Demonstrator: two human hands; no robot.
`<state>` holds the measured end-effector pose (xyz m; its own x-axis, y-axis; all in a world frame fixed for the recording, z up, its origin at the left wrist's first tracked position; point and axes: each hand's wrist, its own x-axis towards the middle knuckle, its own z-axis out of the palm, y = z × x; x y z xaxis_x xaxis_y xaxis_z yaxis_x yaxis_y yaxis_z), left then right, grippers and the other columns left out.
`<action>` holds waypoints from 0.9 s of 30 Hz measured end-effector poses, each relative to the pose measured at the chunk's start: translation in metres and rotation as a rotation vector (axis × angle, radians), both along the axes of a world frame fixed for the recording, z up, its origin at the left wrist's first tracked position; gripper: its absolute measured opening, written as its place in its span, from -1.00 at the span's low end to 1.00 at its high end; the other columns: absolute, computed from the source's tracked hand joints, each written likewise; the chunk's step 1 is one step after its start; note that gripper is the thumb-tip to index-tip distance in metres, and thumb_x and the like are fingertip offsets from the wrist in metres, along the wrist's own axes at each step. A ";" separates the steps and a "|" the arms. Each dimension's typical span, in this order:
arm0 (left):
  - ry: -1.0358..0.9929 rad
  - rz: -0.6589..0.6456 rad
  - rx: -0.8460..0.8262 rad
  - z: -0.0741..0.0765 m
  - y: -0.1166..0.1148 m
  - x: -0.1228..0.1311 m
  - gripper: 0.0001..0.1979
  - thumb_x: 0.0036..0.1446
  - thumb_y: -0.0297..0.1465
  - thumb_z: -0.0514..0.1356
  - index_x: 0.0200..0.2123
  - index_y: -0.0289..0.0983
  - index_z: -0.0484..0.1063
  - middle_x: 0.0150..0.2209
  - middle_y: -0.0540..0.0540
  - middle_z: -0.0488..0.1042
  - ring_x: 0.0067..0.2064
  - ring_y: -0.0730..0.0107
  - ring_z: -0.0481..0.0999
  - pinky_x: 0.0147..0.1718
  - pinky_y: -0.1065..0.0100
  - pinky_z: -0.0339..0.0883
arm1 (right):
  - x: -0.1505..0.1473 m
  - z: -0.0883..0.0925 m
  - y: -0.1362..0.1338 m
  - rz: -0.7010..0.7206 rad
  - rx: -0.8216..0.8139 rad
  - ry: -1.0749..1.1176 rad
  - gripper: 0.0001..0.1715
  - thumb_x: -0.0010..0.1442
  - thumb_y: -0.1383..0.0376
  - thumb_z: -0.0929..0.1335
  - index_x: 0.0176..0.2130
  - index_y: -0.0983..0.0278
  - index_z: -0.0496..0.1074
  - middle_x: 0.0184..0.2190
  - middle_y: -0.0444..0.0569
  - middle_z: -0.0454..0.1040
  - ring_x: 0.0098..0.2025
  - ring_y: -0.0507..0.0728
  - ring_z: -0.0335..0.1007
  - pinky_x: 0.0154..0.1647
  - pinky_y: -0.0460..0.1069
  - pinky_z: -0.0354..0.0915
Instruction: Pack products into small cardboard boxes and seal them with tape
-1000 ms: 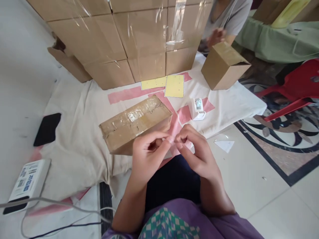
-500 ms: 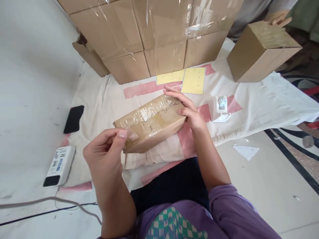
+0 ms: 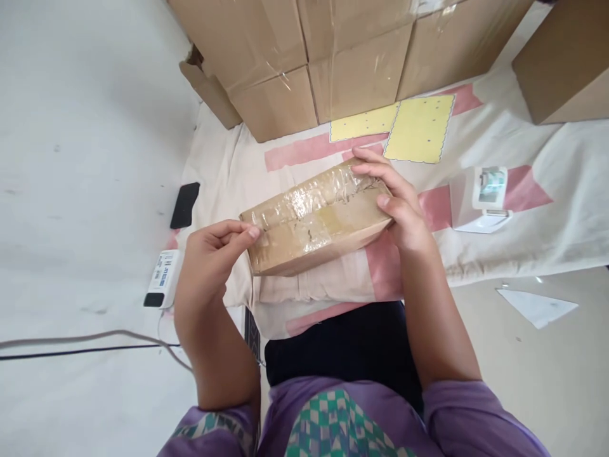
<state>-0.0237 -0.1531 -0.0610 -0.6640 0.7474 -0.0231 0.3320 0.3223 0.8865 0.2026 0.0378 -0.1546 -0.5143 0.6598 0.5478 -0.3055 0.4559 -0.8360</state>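
A small cardboard box (image 3: 318, 222), its top covered in shiny clear tape, is tilted above the cloth-covered table in front of me. My right hand (image 3: 397, 197) grips its right end, with the thumb on the near side and the fingers along the far edge. At the box's left end, my left hand (image 3: 221, 251) is closed, thumb and forefinger pinched on a bit of clear tape (image 3: 264, 240) that is hard to make out against the cardboard. The other left fingers are curled in.
Taped cardboard boxes (image 3: 356, 76) stand stacked behind, with another box (image 3: 566, 63) at far right. Two yellow sheets (image 3: 421, 127) and a white tape dispenser (image 3: 480, 200) lie on the cloth. A black phone (image 3: 184, 205) and a white power strip (image 3: 162, 279) are by the left wall.
My left hand's pinch has come closer to the box's left end, and less loose tape shows. My view has shifted; the other person's hand on the far box has left the picture.
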 end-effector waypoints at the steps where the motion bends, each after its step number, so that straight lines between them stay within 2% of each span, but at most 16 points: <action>1: -0.001 -0.019 -0.014 -0.001 0.001 -0.001 -0.85 0.00 -0.25 0.46 -0.46 -0.18 0.64 -0.59 0.04 0.31 -0.48 0.44 0.28 -0.38 0.33 0.34 | 0.000 0.000 0.000 -0.001 -0.002 0.005 -0.39 0.32 -0.26 0.32 0.14 -0.02 0.52 0.40 -0.18 0.34 0.53 0.43 0.05 0.54 0.47 -0.05; 6: 0.084 0.000 -0.024 -0.010 0.001 -0.002 -0.87 0.04 -0.26 0.47 -0.40 -0.15 0.64 -0.63 0.13 0.09 -0.51 0.48 0.18 -0.29 0.32 0.36 | 0.000 0.000 -0.001 -0.006 -0.029 -0.006 -0.39 0.31 -0.28 0.32 0.11 0.00 0.53 0.39 -0.16 0.35 0.52 0.44 0.08 0.55 0.46 -0.05; 12: 0.107 0.073 -0.030 -0.015 0.002 0.008 -0.83 0.06 -0.25 0.45 -0.31 -0.18 0.61 -0.62 0.15 0.06 -0.54 0.51 0.11 -0.49 0.38 0.13 | 0.001 0.001 -0.002 -0.009 -0.014 0.002 -0.39 0.30 -0.28 0.33 0.09 0.02 0.55 0.38 -0.13 0.36 0.49 0.45 0.13 0.54 0.45 0.00; 15: 0.079 0.111 -0.004 -0.017 0.005 0.010 -0.65 0.04 -0.27 0.46 -0.10 -0.19 0.55 -0.64 0.20 0.06 -0.57 0.52 0.08 -0.54 0.40 0.03 | 0.002 0.003 -0.004 -0.042 -0.011 -0.042 -0.37 0.28 -0.30 0.33 0.08 0.01 0.55 0.37 -0.13 0.37 0.49 0.47 0.12 0.53 0.46 0.01; 19: 0.013 0.151 0.003 -0.018 0.009 0.007 -0.49 0.05 -0.31 0.48 0.06 -0.20 0.45 -0.64 0.23 0.07 -0.54 0.52 0.12 -0.51 0.42 0.05 | 0.003 0.005 -0.006 -0.072 -0.004 -0.080 -0.38 0.29 -0.29 0.33 0.07 0.01 0.56 0.36 -0.13 0.38 0.50 0.49 0.10 0.51 0.48 0.03; 21: -0.002 0.162 -0.031 -0.018 0.012 0.003 -0.46 0.05 -0.29 0.48 0.08 -0.20 0.44 -0.61 0.21 0.12 -0.52 0.51 0.19 -0.49 0.42 0.09 | 0.004 0.005 -0.006 -0.076 -0.001 -0.087 -0.37 0.29 -0.30 0.32 0.08 0.01 0.55 0.35 -0.12 0.38 0.50 0.50 0.10 0.51 0.49 0.03; 23: -0.005 0.153 -0.065 -0.019 0.015 0.000 -0.45 0.06 -0.24 0.48 0.09 -0.20 0.44 -0.54 0.14 0.28 -0.47 0.46 0.33 -0.47 0.41 0.17 | 0.004 0.005 -0.007 -0.075 0.003 -0.081 -0.36 0.29 -0.30 0.31 0.08 0.01 0.55 0.35 -0.12 0.38 0.50 0.49 0.09 0.52 0.47 0.03; 27: -0.002 0.063 -0.106 -0.021 0.021 -0.008 -0.53 0.09 -0.17 0.45 0.02 -0.20 0.51 -0.28 -0.06 0.54 -0.27 0.32 0.53 -0.38 0.39 0.32 | 0.005 0.003 -0.007 -0.037 0.018 -0.034 -0.39 0.31 -0.28 0.33 0.10 0.00 0.55 0.35 -0.10 0.37 0.51 0.47 0.07 0.54 0.45 -0.01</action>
